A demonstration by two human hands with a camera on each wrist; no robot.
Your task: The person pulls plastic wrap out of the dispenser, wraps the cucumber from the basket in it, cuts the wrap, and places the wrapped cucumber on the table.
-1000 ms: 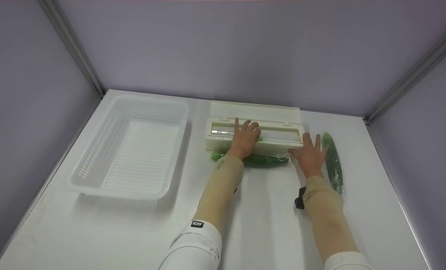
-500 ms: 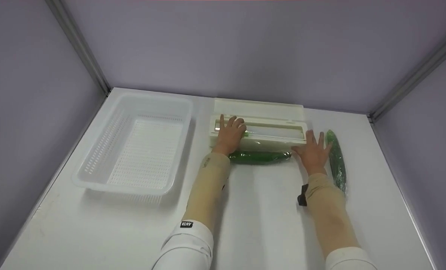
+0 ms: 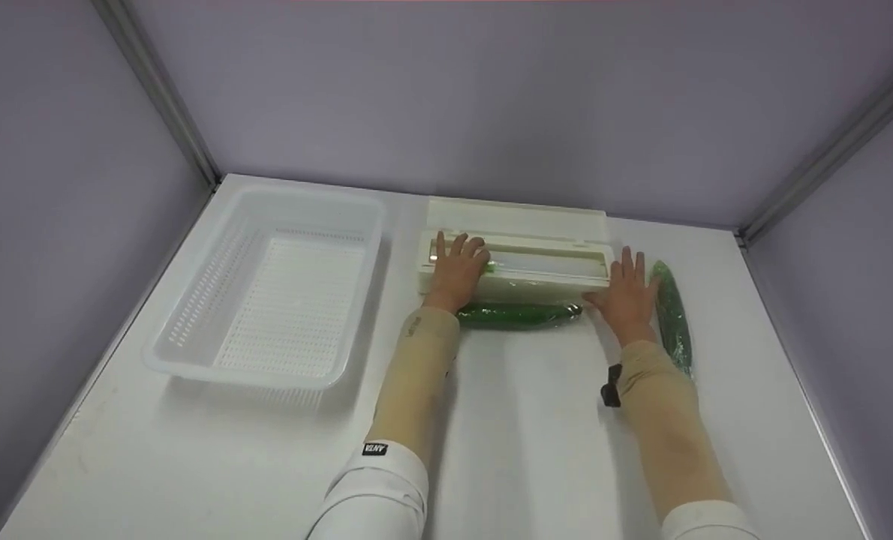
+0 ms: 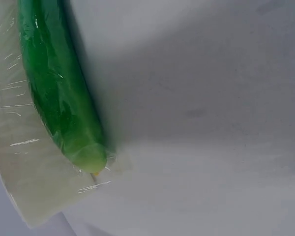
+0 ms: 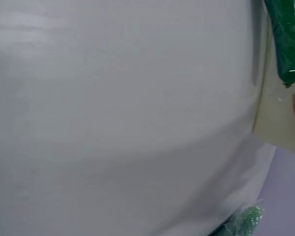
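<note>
Two hands lie flat w/ fingers straight and slightly spread: left hand (image 3: 458, 271) rests on the left end of the cling-film dispenser (image 3: 559, 259), right hand (image 3: 626, 296) on the table (image 3: 529, 420) just beside its right end. Between them, touching the dispenser's front edge, a film-wrapped cucumber (image 3: 518, 315) lies w/ long axis left-right, parallel to the box; left wrist cam shows its blunt end (image 4: 88, 157) under film. 2nd wrapped cucumber (image 3: 672, 315) lies front-to-back just right of the right hand; white basket (image 3: 191, 352) sits far left.
</note>
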